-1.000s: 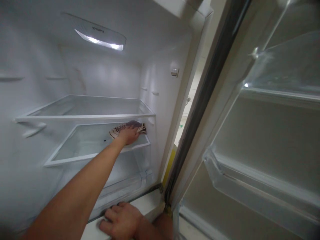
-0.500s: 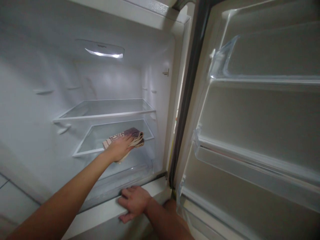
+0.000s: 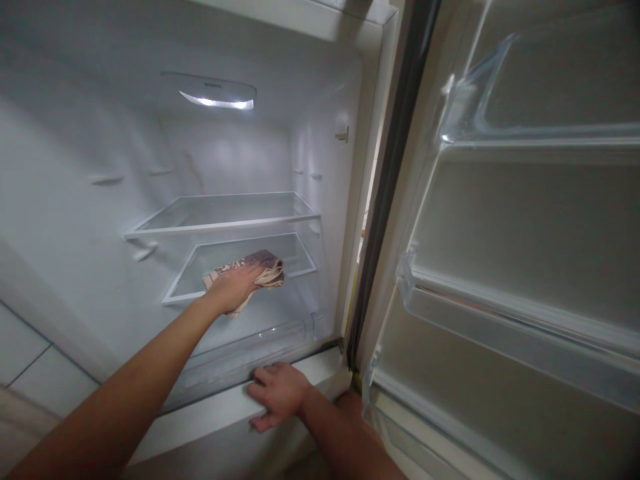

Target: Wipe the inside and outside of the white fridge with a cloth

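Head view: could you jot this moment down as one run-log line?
left hand: on patterned cloth, at lower shelf | right hand: on front ledge | fridge door: open | interior light: on

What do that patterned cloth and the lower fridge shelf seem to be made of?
The cloth: soft matte fabric, perhaps cotton, judging by its loose folds. The lower shelf: smooth, see-through panel, likely glass or plastic; evenly white rim, probably plastic.
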Demonstrator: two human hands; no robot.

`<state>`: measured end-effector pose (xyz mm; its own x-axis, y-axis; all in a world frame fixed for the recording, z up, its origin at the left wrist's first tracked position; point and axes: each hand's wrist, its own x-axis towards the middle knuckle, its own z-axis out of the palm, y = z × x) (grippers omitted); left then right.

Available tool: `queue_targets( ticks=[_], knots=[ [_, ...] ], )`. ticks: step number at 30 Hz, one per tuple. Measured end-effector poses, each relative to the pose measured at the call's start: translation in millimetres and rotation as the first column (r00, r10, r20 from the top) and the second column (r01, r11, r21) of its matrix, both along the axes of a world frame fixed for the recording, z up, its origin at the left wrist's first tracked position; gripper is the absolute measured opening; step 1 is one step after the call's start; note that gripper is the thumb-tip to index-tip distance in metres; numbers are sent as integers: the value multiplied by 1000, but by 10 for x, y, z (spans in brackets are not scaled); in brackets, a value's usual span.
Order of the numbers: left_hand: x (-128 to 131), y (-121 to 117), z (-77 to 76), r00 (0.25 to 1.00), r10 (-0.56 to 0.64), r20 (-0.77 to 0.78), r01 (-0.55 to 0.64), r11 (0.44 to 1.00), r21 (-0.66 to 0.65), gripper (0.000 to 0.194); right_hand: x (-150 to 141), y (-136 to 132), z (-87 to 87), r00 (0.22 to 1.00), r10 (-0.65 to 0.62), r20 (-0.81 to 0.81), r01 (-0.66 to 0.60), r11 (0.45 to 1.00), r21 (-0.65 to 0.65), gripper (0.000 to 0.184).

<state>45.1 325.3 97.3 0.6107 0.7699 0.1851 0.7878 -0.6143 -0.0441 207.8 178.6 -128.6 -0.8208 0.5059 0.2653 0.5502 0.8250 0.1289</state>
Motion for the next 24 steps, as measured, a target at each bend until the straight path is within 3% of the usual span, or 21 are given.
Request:
queue_targets(
  ticks=[7,12,18,24],
  knots=[
    [-75,52,-79,998,38,-47,-36,998,47,81,-14,19,-86,1000,-9,-11,9,1000,16,76],
    [27,15,-118,990,120,-72,-109,983,147,89,-14,18,-61,1000,-9,5,9,1000,4,75],
    [198,-181,-109,972,209,-110,-177,953,246,79,-11,14,-1,1000,-8,6,8,1000,-14,74],
    [206,-267,-103,964,225,-143,-179,943,279,80,-14,2,0,1000,-19,14,20,999,-33,74]
  ],
)
